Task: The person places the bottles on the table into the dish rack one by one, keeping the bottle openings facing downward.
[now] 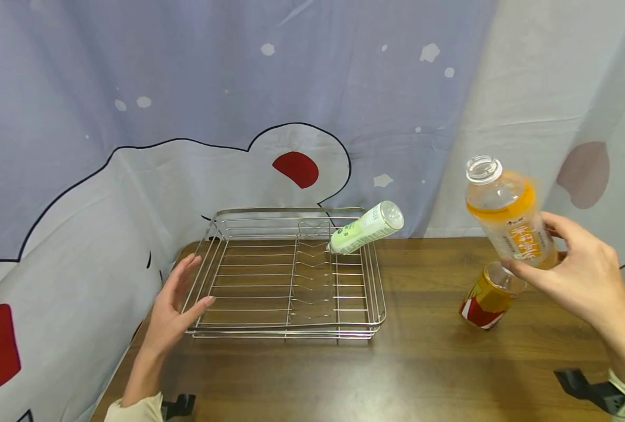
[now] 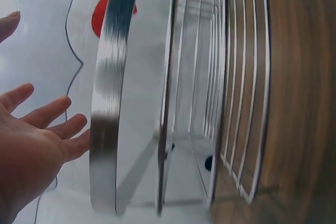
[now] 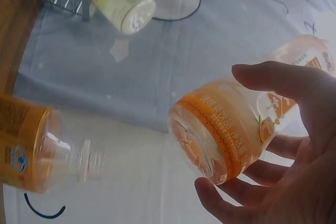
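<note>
My right hand (image 1: 591,275) holds a clear, uncapped plastic bottle with an orange label (image 1: 523,240) in the air, its mouth tilted up and leftward. Below it, a yellow-and-red labelled bottle (image 1: 485,300) stands upright on the table; in the right wrist view its open neck shows apart from the held bottle's base. At the left side of a metal wire dish rack (image 1: 286,324), my left hand (image 1: 167,319) has its fingers spread and holds nothing. Whether it touches the rim cannot be told. A pale green bottle (image 1: 367,227) leans base-up over the rack's back right corner.
The brown wooden table (image 1: 423,363) reaches back to a hanging printed cloth (image 1: 196,76). More of this cloth closes off the left and right sides. A wire divider (image 1: 312,275) runs front to back inside the rack.
</note>
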The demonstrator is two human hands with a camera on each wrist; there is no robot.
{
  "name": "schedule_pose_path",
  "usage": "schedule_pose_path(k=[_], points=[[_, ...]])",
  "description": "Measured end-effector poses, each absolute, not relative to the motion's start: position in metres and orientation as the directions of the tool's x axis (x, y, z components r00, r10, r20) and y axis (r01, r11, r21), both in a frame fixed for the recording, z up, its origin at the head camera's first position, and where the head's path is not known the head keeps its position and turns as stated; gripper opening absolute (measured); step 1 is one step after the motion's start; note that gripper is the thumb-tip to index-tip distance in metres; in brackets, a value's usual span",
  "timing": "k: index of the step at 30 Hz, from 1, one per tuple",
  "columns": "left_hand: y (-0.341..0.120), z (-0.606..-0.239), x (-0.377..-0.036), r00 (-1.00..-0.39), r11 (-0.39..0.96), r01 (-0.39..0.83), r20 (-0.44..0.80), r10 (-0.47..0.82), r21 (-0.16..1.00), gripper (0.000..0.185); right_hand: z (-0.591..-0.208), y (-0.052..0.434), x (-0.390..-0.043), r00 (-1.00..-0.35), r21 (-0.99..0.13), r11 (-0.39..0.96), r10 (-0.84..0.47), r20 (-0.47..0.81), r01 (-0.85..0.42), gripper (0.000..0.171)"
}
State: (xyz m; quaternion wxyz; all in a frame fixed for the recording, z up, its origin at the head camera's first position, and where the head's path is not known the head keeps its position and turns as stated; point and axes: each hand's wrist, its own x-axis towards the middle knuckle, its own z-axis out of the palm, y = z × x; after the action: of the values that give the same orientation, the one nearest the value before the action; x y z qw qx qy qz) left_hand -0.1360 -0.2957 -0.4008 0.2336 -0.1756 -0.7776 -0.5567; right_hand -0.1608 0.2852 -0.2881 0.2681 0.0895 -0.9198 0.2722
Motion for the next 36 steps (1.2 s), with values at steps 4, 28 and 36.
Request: schedule_pose_path(k=[4, 28, 36], points=[[-0.284, -0.399, -0.142, -0.800, 0.280, 0.582, 0.600, 0.027, 0.763, 0.083, -0.290, 0.275, -0.164, -0.830, -0.418, 0.840, -0.066, 0.554, -0.346, 0.076], [-0.220, -0.384, -0.167, -0.729, 0.141, 0.682, 0.652, 0.212, 0.717, 0.091, -0.307, 0.208, -0.176, -0.744, -0.173, 0.855, -0.306, 0.594, -0.489, 0.069], [-0.199, -0.384, -0.171, -0.731, 0.108, 0.673, 0.635, 0.252, 0.732, 0.092, -0.322, 0.194, -0.182, -0.665, -0.059, 0.828, -0.404, 0.628, -0.558, 0.065]])
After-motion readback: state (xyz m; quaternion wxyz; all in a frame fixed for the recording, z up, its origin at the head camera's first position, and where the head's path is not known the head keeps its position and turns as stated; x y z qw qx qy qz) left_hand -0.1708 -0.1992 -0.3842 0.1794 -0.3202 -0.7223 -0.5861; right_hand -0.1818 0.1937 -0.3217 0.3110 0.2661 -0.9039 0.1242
